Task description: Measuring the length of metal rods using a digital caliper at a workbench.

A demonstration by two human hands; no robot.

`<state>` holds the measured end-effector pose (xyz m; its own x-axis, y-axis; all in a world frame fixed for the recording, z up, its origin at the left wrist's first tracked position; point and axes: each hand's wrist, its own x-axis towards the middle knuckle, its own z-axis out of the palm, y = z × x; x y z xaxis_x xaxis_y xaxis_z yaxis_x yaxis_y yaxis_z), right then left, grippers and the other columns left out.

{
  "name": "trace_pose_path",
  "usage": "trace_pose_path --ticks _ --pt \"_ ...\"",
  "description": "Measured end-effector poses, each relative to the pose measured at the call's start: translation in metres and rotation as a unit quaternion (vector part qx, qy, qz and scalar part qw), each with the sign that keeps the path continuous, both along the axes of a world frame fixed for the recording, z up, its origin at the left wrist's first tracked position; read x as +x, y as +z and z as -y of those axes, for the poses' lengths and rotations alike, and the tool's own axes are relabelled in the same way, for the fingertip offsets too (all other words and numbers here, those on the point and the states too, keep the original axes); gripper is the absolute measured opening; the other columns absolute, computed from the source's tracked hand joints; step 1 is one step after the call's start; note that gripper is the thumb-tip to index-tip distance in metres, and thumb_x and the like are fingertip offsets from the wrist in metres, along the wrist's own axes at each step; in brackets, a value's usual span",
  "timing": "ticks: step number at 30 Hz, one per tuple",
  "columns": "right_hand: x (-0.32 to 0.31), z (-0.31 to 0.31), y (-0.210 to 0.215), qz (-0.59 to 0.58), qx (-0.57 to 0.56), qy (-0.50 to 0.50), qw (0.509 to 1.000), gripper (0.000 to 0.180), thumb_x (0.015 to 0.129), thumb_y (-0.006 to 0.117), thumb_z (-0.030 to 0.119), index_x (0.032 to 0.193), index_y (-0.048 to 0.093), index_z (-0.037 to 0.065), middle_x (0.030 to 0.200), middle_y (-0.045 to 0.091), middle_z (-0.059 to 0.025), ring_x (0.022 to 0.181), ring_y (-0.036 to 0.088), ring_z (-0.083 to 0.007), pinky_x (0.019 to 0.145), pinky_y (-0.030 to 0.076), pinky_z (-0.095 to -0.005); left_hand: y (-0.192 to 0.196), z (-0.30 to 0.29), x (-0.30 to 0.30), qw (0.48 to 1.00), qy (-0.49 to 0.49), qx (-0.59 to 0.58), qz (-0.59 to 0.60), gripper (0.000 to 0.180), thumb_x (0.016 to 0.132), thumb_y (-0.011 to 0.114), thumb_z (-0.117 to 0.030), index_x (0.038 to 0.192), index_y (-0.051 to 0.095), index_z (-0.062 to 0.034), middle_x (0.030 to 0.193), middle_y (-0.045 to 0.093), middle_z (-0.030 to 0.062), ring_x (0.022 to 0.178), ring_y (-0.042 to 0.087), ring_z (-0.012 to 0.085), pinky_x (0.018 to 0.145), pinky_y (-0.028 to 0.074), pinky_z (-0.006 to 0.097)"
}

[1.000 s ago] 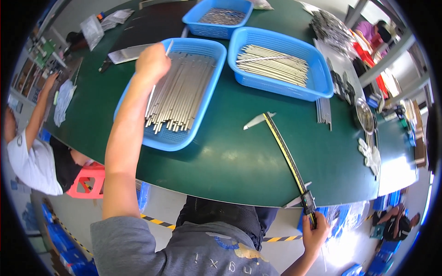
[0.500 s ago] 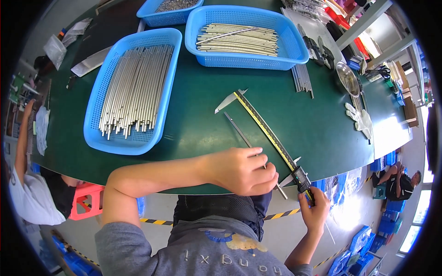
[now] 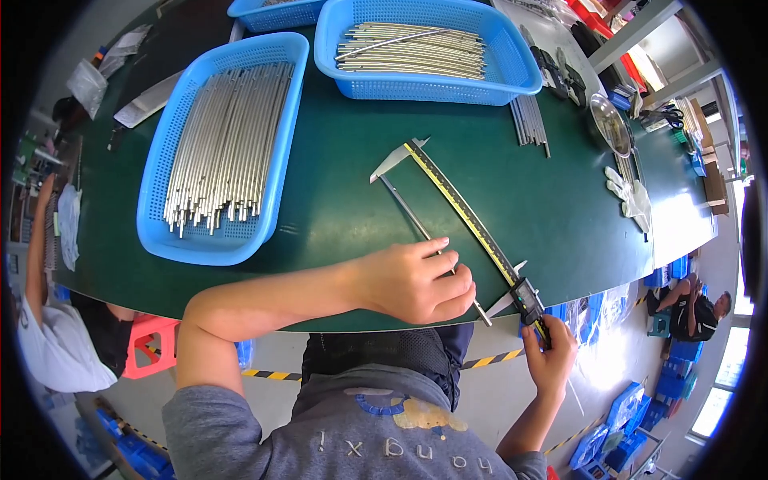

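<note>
My left hand [image 3: 418, 284] is closed around a thin metal rod [image 3: 406, 210], which slants from far left to near right with its near end past the table edge. Level with it lies a long digital caliper [image 3: 468, 216], its sliding jaw opened far along the beam. My right hand [image 3: 552, 356] grips the caliper's near end below the display, thumb against the slider. The rod's far tip sits at the caliper's fixed far jaw [image 3: 392, 162]; whether they touch I cannot tell. Its near end is close to the sliding jaw [image 3: 502, 305].
On the green table [image 3: 336, 192] stand a blue basket of silver rods [image 3: 144, 200] at left and another basket of rods [image 3: 432, 90] at the back. More rods [image 3: 530, 126], a metal bowl [image 3: 610, 126] and white gloves [image 3: 632, 198] lie right. A co-worker [image 3: 60, 340] is at far left.
The rod's far tip has come closer to the caliper's fixed jaw as my left hand shifted slightly away from me. Both hands keep their holds. The whole view has shifted a little.
</note>
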<state>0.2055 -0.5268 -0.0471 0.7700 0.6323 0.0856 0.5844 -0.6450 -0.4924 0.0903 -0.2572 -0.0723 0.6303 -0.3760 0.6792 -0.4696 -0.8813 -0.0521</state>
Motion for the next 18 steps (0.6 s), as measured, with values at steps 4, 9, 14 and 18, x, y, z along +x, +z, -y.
trace_pose_path --ticks 4,9,14,18 --pt "0.000 0.001 -0.001 -0.004 0.004 -0.001 1.000 0.029 0.072 0.074 0.019 0.089 0.061 -0.001 0.068 0.057 -0.0095 0.049 0.052 -0.0176 0.048 0.042 -0.0266 -0.004 0.001 0.002 1.000 0.003 -0.006 -0.011 0.016 0.076 0.061 -0.016 0.090 0.060 -0.0083 0.088 0.060 0.0038 0.083 0.060 0.0183 0.076 0.055 0.036" --pt "-0.006 0.003 0.001 0.006 0.012 0.000 1.000 0.029 0.072 0.074 0.019 0.089 0.060 0.000 0.067 0.056 -0.0084 0.049 0.052 -0.0169 0.047 0.042 -0.0264 -0.011 0.003 0.007 1.000 0.001 -0.023 -0.015 0.011 0.072 0.062 -0.015 0.080 0.061 -0.0078 0.085 0.056 0.0031 0.080 0.057 0.0172 0.075 0.055 0.037" --pt "-0.009 0.002 0.002 0.028 0.015 0.010 0.999 0.028 0.072 0.074 0.018 0.089 0.060 0.001 0.066 0.056 -0.0075 0.048 0.052 -0.0165 0.046 0.041 -0.0262 -0.012 0.005 0.007 1.000 0.007 -0.025 -0.002 0.009 0.069 0.062 -0.017 0.072 0.061 -0.0083 0.081 0.052 0.0023 0.074 0.054 0.0155 0.075 0.055 0.037" --pt "-0.010 0.001 0.003 0.030 0.011 0.011 0.999 0.027 0.072 0.074 0.017 0.089 0.060 0.001 0.066 0.056 -0.0075 0.048 0.052 -0.0170 0.046 0.041 -0.0266 -0.010 0.004 0.004 0.999 0.004 -0.023 -0.029 0.008 0.071 0.063 -0.014 0.076 0.063 -0.0078 0.083 0.056 0.0022 0.079 0.057 0.0171 0.077 0.054 0.038"
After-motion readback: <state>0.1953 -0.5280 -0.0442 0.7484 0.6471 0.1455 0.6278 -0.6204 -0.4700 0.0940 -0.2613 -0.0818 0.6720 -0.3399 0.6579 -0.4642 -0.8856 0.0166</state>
